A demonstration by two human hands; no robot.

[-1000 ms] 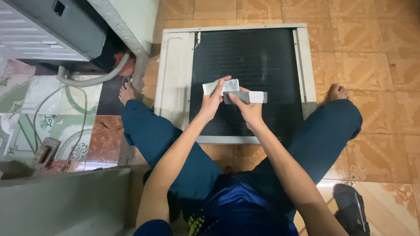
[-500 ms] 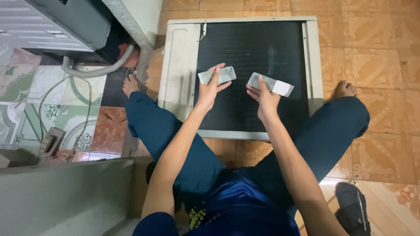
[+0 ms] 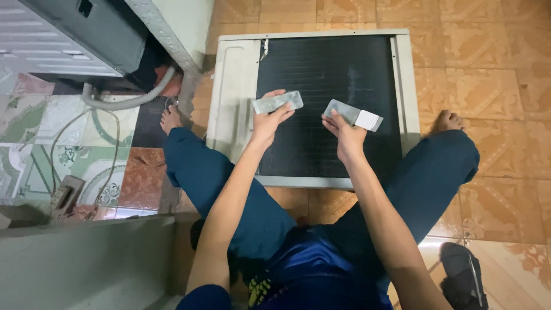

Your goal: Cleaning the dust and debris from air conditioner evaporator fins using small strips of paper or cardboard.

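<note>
I sit on the floor with my legs spread around an air conditioner unit (image 3: 235, 86) lying flat, its black finned coil (image 3: 327, 92) facing up. My left hand (image 3: 268, 121) holds a small flat grey rectangular piece (image 3: 278, 102) above the coil. My right hand (image 3: 343, 133) holds a second flat grey piece with a white end (image 3: 353, 115), a little to the right of the first. The two pieces are apart, both held over the middle of the coil.
A grey appliance (image 3: 86, 34) with a corrugated hose (image 3: 129, 100) stands at the upper left. A power strip with cords (image 3: 64, 195) lies on the patterned tiles at left. A grey ledge (image 3: 86, 258) fills the lower left. A dark shoe (image 3: 462, 278) lies at lower right.
A second ago both hands held the pieces together over the coil. They have since pulled apart, left hand going left and right hand going right, each keeping one piece.
</note>
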